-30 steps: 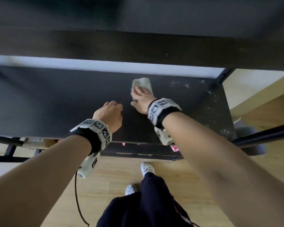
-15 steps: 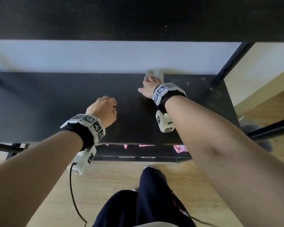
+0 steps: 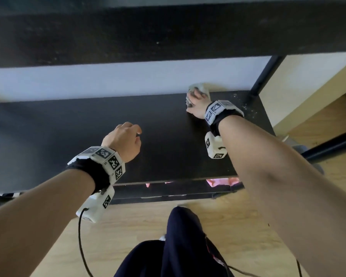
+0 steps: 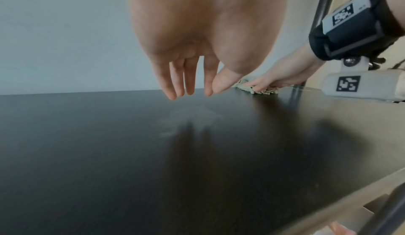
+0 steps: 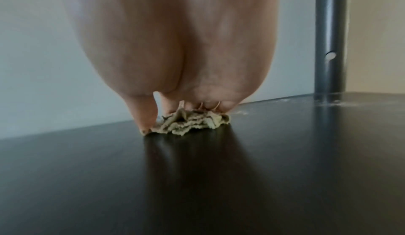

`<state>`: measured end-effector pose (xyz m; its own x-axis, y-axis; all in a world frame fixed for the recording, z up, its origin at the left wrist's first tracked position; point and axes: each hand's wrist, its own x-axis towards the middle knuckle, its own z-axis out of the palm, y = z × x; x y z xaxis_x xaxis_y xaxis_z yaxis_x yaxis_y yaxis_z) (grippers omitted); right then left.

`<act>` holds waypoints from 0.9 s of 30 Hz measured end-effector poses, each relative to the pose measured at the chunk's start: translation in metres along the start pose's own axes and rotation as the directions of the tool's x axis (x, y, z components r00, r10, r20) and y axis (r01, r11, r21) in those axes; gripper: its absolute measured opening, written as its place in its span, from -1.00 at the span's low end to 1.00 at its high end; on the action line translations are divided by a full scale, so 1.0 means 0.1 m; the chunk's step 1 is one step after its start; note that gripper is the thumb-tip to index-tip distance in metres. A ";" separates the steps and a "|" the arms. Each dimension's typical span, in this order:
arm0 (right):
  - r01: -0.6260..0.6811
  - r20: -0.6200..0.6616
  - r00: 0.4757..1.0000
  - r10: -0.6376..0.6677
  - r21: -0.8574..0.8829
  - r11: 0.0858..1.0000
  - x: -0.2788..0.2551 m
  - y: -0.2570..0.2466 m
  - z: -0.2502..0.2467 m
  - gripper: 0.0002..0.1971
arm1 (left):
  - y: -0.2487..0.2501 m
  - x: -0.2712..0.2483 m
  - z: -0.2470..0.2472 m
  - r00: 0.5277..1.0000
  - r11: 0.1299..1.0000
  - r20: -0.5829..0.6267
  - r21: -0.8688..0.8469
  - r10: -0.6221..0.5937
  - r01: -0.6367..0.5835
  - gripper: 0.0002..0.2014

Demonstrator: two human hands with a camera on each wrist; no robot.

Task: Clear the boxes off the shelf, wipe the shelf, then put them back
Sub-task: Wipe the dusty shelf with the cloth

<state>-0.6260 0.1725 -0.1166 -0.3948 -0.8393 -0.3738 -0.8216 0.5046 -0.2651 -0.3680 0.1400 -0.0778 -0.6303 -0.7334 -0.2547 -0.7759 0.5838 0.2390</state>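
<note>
The dark shelf (image 3: 88, 136) carries no boxes, so the clearing stage appears done and the wiping stage is judged under way; no boxes show in any view, and their return remains. The right hand (image 3: 197, 105) presses a crumpled cloth (image 5: 192, 122) flat against the shelf's back right edge, near the upright post (image 5: 331, 39) and some pale specks (image 3: 248, 108). The left hand (image 3: 124, 142) hovers over mid-shelf, fingers (image 4: 175, 82) loosely extended, holding nothing.
</note>
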 end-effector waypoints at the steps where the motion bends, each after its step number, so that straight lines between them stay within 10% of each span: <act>1: -0.036 0.009 0.999 0.035 0.007 0.999 -0.03 0.02 0.05 -0.37 | 0.05 0.00 -0.01 1.000 1.000 0.002 0.000 0.016 -0.016 -0.69; 10: 0.146 0.082 0.986 -0.148 0.034 0.989 -0.18 -0.27 0.21 -0.44 | 0.40 -0.08 0.09 0.997 0.998 0.049 0.011 0.060 -0.060 -0.68; 17: -0.189 0.054 0.981 0.185 0.081 0.979 -0.43 0.75 -0.16 -0.40 | 0.66 -0.07 0.17 0.992 0.998 0.112 0.012 0.061 -0.063 -0.68; 27: 0.048 0.121 0.991 -0.062 0.113 0.992 -0.30 0.63 -0.07 -0.40 | 1.28 0.21 0.28 0.996 0.997 0.064 -0.028 0.067 -0.065 -0.68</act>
<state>-0.6693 0.2282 -0.1157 -0.2905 -0.8385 -0.4611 -0.7880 0.4830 -0.3818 -0.4816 0.2093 -0.0791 -0.6811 -0.6689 -0.2977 -0.7322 0.6204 0.2810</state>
